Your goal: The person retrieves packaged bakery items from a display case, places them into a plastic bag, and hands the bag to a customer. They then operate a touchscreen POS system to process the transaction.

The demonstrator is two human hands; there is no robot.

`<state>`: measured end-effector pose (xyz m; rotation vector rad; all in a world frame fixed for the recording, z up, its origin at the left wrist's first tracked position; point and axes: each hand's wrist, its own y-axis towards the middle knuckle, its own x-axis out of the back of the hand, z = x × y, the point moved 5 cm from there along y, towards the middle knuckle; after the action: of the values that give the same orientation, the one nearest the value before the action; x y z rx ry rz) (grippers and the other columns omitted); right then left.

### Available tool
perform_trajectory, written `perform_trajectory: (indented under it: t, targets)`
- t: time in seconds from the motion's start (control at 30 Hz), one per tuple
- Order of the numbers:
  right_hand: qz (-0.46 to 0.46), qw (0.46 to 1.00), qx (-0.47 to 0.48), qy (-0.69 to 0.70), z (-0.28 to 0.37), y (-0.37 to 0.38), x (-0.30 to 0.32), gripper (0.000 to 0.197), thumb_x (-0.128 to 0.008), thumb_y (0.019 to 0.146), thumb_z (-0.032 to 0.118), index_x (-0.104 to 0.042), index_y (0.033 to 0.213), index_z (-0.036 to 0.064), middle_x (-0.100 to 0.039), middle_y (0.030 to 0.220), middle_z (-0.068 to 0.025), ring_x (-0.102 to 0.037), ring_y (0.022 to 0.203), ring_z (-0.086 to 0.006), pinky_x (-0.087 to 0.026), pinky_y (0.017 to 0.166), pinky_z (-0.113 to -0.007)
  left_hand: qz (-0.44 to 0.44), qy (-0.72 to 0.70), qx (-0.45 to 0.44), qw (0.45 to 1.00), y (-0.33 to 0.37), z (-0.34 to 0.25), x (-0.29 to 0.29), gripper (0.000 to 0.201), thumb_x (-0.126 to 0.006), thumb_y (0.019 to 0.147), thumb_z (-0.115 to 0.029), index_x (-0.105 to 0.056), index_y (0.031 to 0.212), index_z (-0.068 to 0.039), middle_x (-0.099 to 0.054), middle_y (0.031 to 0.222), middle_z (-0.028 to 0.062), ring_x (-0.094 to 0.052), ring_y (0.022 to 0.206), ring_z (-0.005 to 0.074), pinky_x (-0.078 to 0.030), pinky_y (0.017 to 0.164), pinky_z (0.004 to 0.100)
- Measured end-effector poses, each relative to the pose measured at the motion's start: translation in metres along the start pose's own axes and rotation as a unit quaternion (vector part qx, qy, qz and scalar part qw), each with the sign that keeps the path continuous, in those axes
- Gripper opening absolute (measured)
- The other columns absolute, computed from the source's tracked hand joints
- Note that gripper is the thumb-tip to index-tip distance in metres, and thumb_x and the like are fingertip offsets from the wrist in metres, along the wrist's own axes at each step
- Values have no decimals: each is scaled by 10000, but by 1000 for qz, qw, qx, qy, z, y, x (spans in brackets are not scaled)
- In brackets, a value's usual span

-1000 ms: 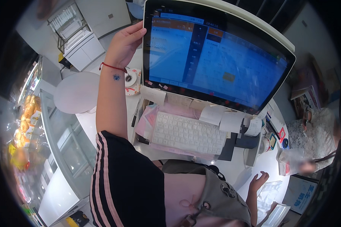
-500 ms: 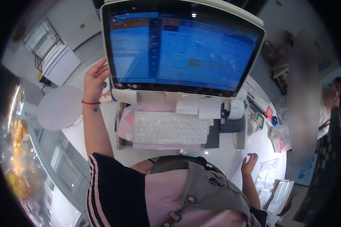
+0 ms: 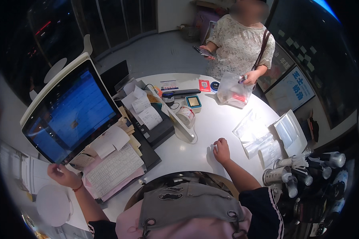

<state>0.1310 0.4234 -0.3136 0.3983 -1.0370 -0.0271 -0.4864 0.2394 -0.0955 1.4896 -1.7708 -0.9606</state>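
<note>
My left hand [image 3: 64, 175], a red cord on its wrist, is at the lower corner of a large monitor [image 3: 73, 107] with a blue lit screen. Its fingers are loosely bent and hold nothing; whether they touch the frame I cannot tell. Below the screen lies a white keyboard [image 3: 115, 169] on pink sheets. My right hand [image 3: 221, 149] is over the white counter [image 3: 199, 159], fingers loosely bent and apart, with nothing in them. Left of it are a black receipt printer [image 3: 155, 133] with curling paper slips [image 3: 147, 113] and a tape roll [image 3: 184, 115].
Across the counter a person [image 3: 241, 47] holds a phone [image 3: 203, 51] and a clear plastic bag [image 3: 234, 89]. A small blue-framed device [image 3: 193, 102] and a red card [image 3: 204, 85] lie nearer the middle. Clear bags [image 3: 253, 133] and metal canisters [image 3: 276, 175] line the right side.
My view has swung right, bringing the person and bag into fuller sight. The monitor now appears at the left. My left hand has come down from the monitor's side edge to its lower corner.
</note>
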Motion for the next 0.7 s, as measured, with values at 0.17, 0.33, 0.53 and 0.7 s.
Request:
perform_trajectory:
  t: [0.17, 0.33, 0.53, 0.7]
  targets:
    - [-21, 998, -44, -33, -60, -45, 20, 186, -633, 733, 37, -582, 912, 32, -528, 1012, -175, -515, 969, -351, -439, 832, -433, 322, -112, -45, 939, -147, -139, -112, 263, -549, 685, 78, -506, 916, -39, -444, 984, 143, -460, 914, 277, -370, 867, 349]
    - [-42, 997, -58, -33, -97, -84, 30, 204, -588, 700, 21, -584, 904, 33, -558, 1007, -159, -527, 966, -348, -423, 830, -447, 554, -223, -87, 798, -296, -201, -160, 282, -598, 667, 45, -595, 928, -60, -518, 962, 137, -536, 888, 308, -455, 785, 383]
    - [-58, 997, -33, -41, -102, -91, 36, 226, -591, 699, 45, -577, 924, 54, -549, 997, -121, -527, 973, -310, -416, 812, -434, 673, -142, -188, 701, -403, -204, -198, 307, -592, 688, -13, -620, 992, -46, -584, 1099, 157, -565, 1005, 344, -475, 859, 442]
    - [-53, 998, -45, -7, -110, -92, 36, 252, -569, 697, 25, -572, 948, 48, -559, 1040, -134, -523, 999, -321, -405, 848, -440, 647, -110, -228, 719, -429, -178, -199, 376, -590, 707, -43, -609, 1082, -56, -580, 1179, 158, -554, 1096, 353, -447, 950, 457]
